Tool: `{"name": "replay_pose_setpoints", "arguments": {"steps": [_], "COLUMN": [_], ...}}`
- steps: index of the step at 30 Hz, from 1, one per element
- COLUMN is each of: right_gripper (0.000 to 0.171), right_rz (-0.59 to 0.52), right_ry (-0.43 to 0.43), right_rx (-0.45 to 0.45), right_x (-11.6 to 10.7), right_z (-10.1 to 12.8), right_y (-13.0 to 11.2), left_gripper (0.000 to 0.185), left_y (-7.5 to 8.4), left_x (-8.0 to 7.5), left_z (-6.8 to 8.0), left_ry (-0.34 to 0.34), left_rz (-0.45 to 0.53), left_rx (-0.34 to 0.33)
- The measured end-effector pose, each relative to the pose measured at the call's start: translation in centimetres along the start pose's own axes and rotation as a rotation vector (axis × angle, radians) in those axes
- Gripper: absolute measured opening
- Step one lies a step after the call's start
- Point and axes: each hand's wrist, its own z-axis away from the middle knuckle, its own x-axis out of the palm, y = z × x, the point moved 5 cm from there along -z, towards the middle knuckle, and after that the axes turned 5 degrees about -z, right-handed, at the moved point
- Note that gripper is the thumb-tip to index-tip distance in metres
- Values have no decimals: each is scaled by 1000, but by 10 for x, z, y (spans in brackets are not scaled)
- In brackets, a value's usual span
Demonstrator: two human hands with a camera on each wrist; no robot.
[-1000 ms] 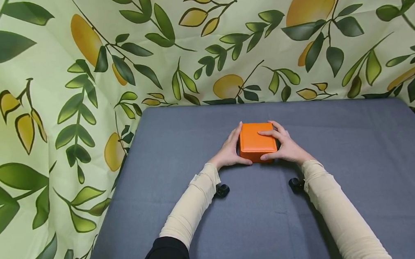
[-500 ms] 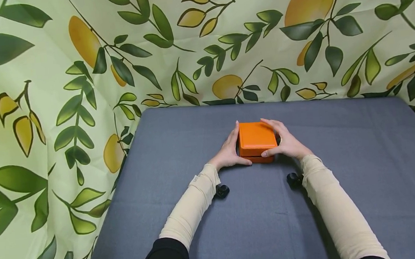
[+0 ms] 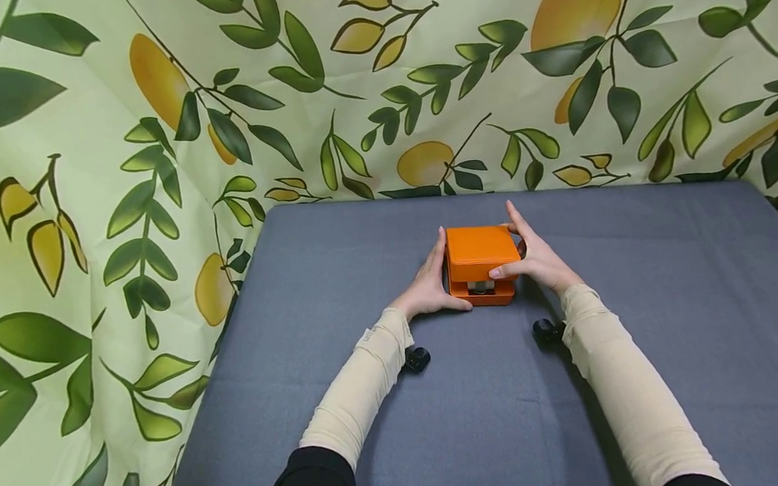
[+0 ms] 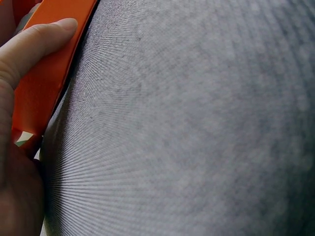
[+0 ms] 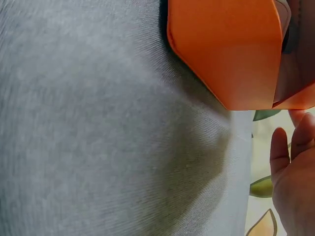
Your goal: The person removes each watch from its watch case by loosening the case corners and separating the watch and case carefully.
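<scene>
An orange box (image 3: 480, 246) with a hinged lid stands near the far middle of the table. Its lid is partly raised at the front, baring a pale and dark item (image 3: 481, 286) inside that is too small to identify. My left hand (image 3: 429, 287) holds the left side, with the thumb on the front of the base (image 4: 49, 78). With my right hand (image 3: 542, 262) I grip the lid's right side; the thumb lies along its front edge and the index finger sticks up. In the right wrist view, the fingers (image 5: 301, 167) show beyond the box.
A grey-blue cloth (image 3: 460, 422) covers the table. Behind and to the left hangs a curtain (image 3: 316, 41) printed with leaves and fruit. Small black wrist cameras (image 3: 417, 359) sit under both sleeved forearms.
The lid has risen at the front, opening a gap above the base. My right-hand fingers have moved off the lid's top to its right side. My left hand stays nearly still.
</scene>
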Motion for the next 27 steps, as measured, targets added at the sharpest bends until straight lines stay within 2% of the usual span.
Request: {"name": "replay_pose_setpoints", "arguments": {"steps": [11, 14, 20, 27], "right_gripper": [105, 102, 93, 81], "right_rz": [-56, -124, -336, -445], "right_ry": [34, 66, 149, 327], "right_rx": [55, 48, 51, 43], "right_x": [6, 6, 7, 9], "right_z": [15, 14, 5, -5], "right_y": [-33, -32, -17, -7], "left_gripper": [140, 139, 137, 137], "left_y": [-4, -3, 1, 1], "left_x": [2, 2, 1, 0], "left_z": [0, 0, 0, 0], "left_ry": [12, 15, 5, 3], "left_rz": [-51, -58, -81, -100], "left_rx": [-8, -5, 2, 11]}}
